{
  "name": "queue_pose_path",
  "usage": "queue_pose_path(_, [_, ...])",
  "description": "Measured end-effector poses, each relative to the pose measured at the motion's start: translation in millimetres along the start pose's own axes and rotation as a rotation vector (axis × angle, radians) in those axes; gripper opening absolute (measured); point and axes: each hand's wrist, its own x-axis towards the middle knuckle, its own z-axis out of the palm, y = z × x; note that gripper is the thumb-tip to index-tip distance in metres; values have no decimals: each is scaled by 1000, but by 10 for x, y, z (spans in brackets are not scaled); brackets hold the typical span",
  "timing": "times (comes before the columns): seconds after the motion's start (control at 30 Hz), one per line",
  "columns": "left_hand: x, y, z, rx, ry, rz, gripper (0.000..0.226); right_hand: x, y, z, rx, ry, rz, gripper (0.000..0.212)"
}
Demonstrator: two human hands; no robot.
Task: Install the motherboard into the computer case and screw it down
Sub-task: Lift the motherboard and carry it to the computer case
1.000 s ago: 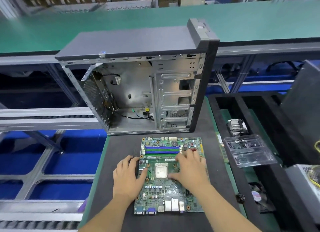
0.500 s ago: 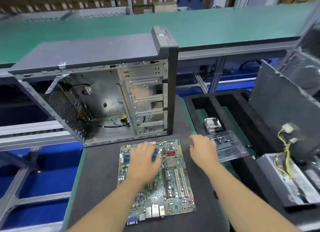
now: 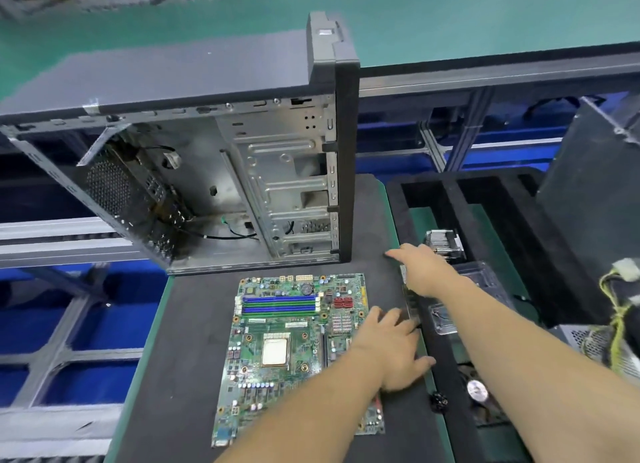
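Motherboard (image 3: 298,351) lies flat on the dark mat of the table (image 3: 194,341), in the middle of it, just in front of the open computer case (image 3: 221,185), which stands at the far edge of the mat with its open side turned toward the person. The long axis of the board runs from the near edge of the table to the far edge, so the short far end with the blue memory slots points at the mouth of the case.

Neither hand holds the board. The left hand (image 3: 391,348) crosses over the right near part of the board; its fingers are stretched and spread, its grip is wide and holds nothing, and it seems to rest at the right edge of the board, though the view is a little blurred there. The right hand (image 3: 424,272) is further away, at the right edge of the mat, reaching with straight fingers toward the black foam tray (image 3: 433,199), beside a clear plastic box (image 3: 481,282) and a metal heatsink (image 3: 445,242); its grip is also empty.

The left hand is nearer to the board. I judge that to lift it both hands must come back to the long side edges.
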Motion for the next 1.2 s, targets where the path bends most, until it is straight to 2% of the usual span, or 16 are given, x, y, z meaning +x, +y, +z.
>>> queue_pose_path(0.27, [17, -19, 90, -15, 69, 11, 61, 99, 30, -78, 103, 26, -53, 66])
queue_pose_path(0.4, [11, -18, 166, 11, 114, 20, 59, 126, 13, -142, 414, 109, 1, 59])
queue_pose_path(0.5, [-28, -80, 209, -30, 217, 93, 50, 69, -14, -156, 663, 189, 55, 44])
queue_pose_path(0.57, [-72, -153, 210, -192, 344, 93, 40, -5, -42, -203, 839, 251, 99, 40])
queue_pose_path(0.63, [-110, -260, 177, -489, 468, -110, 34, -89, -89, -282, 911, 311, 94, 43])
queue_pose_path(0.73, [-181, -464, -22, -1263, 541, -478, 38, -231, -357, -459, 851, 270, -5, 50])
queue_pose_path(0.77, [-198, -544, -86, -1524, 553, -525, 42, -261, -495, -508, 813, 229, -49, 54])
queue_pose_path(0.83, [-259, -695, -133, -1834, 569, -535, 42, -312, -752, -552, 767, 184, -73, 62])
queue_pose_path(0.93, [-441, -831, -103, -1919, 581, -531, 32, -436, -941, -505, 812, 204, -7, 77])
queue_pose_path(1.0, [-527, -874, -47, -1925, 525, -534, 28, -547, -1002, -401, 903, 208, -2, 81])
queue_pose_path(1.1, [-631, -887, 8, -1883, 404, -500, 19, -686, -1195, -280, 1033, 201, 15, 74])
queue_pose_path(1.2, [-766, -914, 71, -1849, 397, -470, 15, -746, -1386, -203, 1023, 219, 38, 64])
